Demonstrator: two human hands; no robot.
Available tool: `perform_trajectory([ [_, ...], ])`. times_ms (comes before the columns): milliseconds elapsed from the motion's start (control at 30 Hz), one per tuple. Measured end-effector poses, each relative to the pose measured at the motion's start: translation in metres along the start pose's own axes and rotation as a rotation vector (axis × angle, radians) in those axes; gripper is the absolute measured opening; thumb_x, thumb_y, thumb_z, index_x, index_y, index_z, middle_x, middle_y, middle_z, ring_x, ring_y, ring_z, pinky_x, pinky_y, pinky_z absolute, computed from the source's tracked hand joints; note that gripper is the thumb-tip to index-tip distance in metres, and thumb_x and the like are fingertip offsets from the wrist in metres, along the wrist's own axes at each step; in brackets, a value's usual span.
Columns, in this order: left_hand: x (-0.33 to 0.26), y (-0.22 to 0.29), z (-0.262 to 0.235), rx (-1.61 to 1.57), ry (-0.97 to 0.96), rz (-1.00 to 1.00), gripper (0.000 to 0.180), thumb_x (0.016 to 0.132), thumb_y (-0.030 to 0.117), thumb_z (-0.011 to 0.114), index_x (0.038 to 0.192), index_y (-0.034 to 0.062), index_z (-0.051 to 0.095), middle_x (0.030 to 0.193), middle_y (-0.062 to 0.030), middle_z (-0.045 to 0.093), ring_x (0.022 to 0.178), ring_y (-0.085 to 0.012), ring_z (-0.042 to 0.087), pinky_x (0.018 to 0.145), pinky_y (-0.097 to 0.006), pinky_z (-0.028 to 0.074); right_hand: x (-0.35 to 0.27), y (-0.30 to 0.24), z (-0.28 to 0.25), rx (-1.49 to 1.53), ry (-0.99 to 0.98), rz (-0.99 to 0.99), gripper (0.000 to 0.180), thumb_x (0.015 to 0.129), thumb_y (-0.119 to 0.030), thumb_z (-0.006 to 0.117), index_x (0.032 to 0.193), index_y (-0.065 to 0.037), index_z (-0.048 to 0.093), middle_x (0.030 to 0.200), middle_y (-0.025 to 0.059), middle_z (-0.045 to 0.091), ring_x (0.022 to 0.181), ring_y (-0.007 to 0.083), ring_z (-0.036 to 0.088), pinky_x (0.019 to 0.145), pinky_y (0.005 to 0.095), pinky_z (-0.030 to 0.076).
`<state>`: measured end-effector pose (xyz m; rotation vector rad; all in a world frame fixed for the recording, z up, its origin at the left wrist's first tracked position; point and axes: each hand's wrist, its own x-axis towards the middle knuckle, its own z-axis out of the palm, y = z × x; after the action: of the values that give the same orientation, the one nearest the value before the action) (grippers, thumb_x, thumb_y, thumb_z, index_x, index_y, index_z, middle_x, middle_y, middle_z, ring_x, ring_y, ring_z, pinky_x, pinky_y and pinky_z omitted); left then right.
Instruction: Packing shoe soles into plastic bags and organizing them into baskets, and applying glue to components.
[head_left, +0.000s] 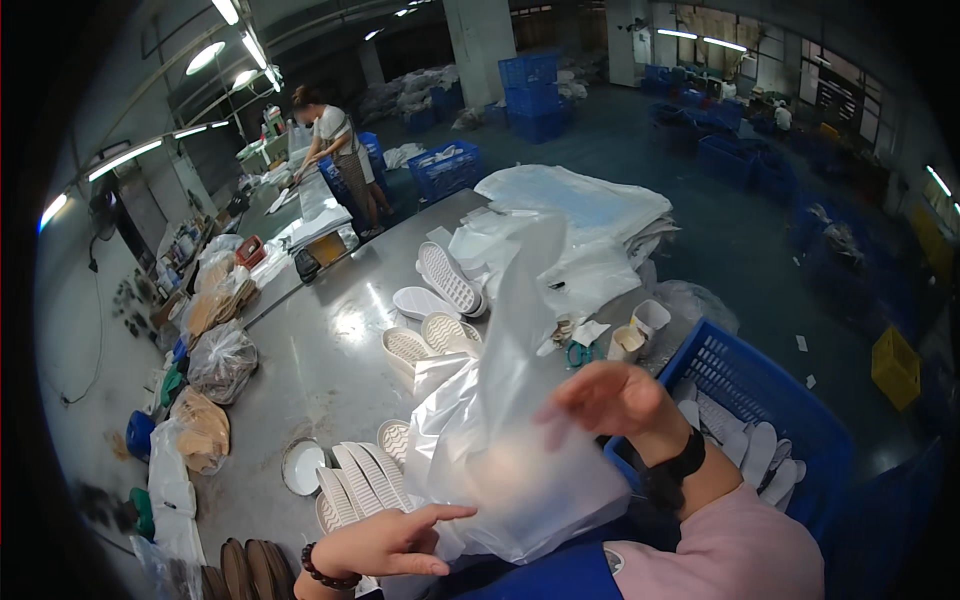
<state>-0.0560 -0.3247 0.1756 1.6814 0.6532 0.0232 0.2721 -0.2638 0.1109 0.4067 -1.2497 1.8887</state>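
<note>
A large translucent white plastic bag stands at the table's near edge in front of me, its upper part rising in a loose peak. My left hand is at the bag's lower left side, index finger stretched out and thumb apart. At the bag's right side, my right hand is raised, its fingers loosely curved and their tips blurred against the film. Whatever lies inside the bag is too hazy to make out. Several white shoe soles stand in a row left of the bag. More soles lie beyond it.
A blue crate holding pale soles stands to my right. Stacked plastic bags cover the table's far end. Teal-handled scissors lie near a cup. A round white dish and brown soles sit left. Another person works farther back.
</note>
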Motion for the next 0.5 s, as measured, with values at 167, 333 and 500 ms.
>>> perform_trajectory([
  [167,0.044,-0.093,0.067,0.322,0.220,0.403,0.059,0.088,0.044,0.056,0.127,0.0005,0.046,0.083,-0.0108,0.062,0.081,-0.0188,0.058,0.074,-0.031,0.045,-0.011,0.078,0.109,-0.565,0.103,0.548,0.057,0.084,-0.014,0.064,0.133,0.000,0.039,0.131,0.0137,0.046,0.115,0.0264,0.050,0.097,0.0337,0.038],
  [333,0.070,-0.122,0.133,-0.509,0.235,0.277,0.040,0.089,0.030,0.058,0.113,-0.0014,0.055,0.110,-0.0088,0.059,0.099,-0.0183,0.056,0.084,-0.030,0.045,-0.060,0.111,0.128,-0.910,0.021,0.471,0.052,0.084,-0.007,0.059,0.133,-0.004,0.042,0.136,0.0132,0.043,0.126,0.0240,0.040,0.103,0.0328,0.032],
  [500,0.061,-0.112,0.125,0.099,0.281,0.473,0.007,0.078,0.004,0.060,0.084,0.0059,0.065,0.101,-0.0045,0.063,0.093,-0.0194,0.058,0.078,-0.028,0.046,-0.131,0.060,0.115,-0.569,0.384,1.091,0.039,0.093,-0.014,0.051,0.129,-0.001,0.047,0.129,0.0121,0.050,0.114,0.0215,0.052,0.100,0.0332,0.038],
])
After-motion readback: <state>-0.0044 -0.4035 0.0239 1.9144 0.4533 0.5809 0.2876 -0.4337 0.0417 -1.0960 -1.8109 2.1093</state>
